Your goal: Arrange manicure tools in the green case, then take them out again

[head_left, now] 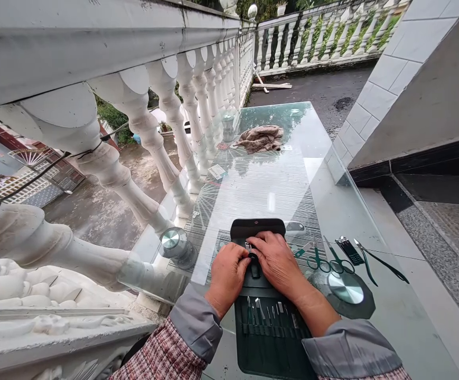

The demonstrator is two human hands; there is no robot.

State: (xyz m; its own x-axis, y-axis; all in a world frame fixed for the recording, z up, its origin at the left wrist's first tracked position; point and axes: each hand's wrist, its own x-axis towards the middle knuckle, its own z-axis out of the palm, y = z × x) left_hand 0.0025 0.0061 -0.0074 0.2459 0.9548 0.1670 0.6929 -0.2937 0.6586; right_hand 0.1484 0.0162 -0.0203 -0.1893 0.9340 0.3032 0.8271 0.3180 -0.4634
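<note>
A black manicure kit case (pixel 258 230) lies unfolded on a glass table (pixel 261 174) in front of me. Both hands rest on its upper half. My left hand (pixel 226 274) is closed, pinching a small metal tool (pixel 250 248) at the case's middle. My right hand (pixel 277 259) lies over the case beside it, fingers curled down, fingertips touching the same tool. The lower half of the case (pixel 271 338) holds several metal tools in elastic loops.
Right of the case lie green-handled scissors (pixel 324 261), a nail clipper (pixel 348 250), pliers (pixel 375 261) and a round metal table fitting (pixel 346 287). A brown cloth (pixel 261 138) lies at the far end. A white balustrade (pixel 146 132) runs along the left.
</note>
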